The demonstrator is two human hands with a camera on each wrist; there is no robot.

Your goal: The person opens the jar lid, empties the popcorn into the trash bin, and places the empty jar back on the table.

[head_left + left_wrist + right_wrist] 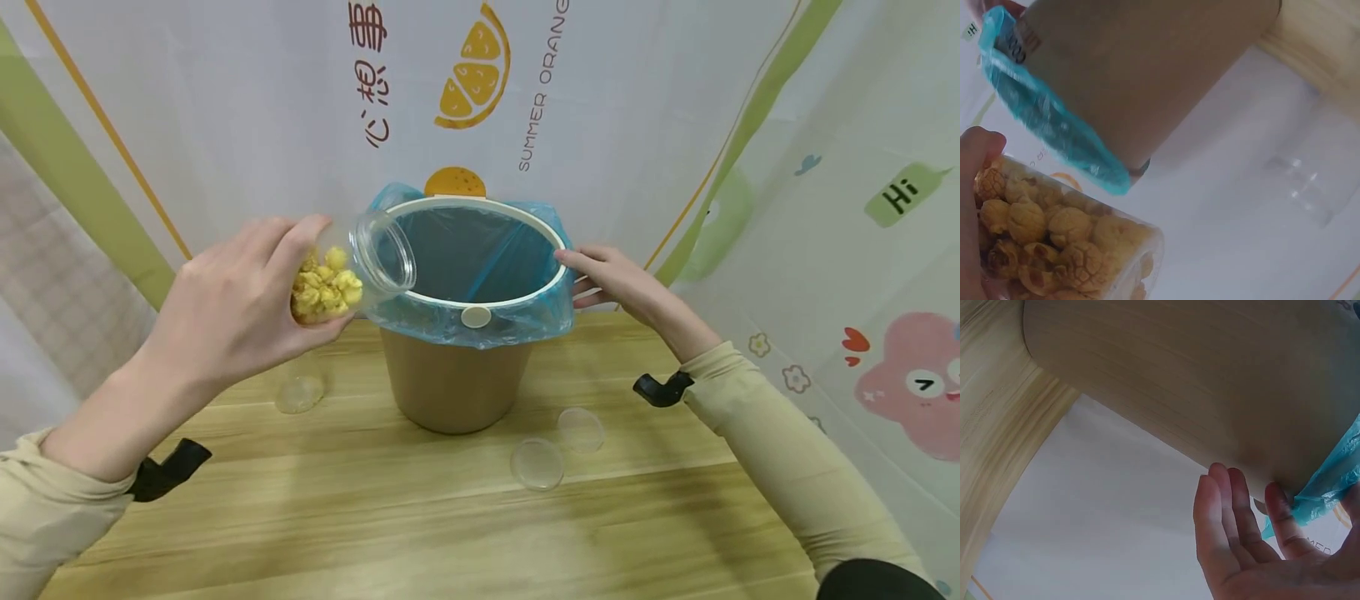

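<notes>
My left hand grips a clear plastic jar of yellow popcorn, tipped sideways. Its uncapped mouth overlaps the left rim of a brown trash can in the head view. Popcorn fills much of the jar in the left wrist view, with the thumb and part of the hand at the left edge. A blue plastic bag lines the can, folded out over the white rim. On the can's right side, my right hand holds the rim, thumb on top and the other fingers outside below it.
Two clear round lids lie on the wooden table in front of the can. Left of it is another clear plastic piece. A white printed curtain hangs close behind, and another curtain stands at the right.
</notes>
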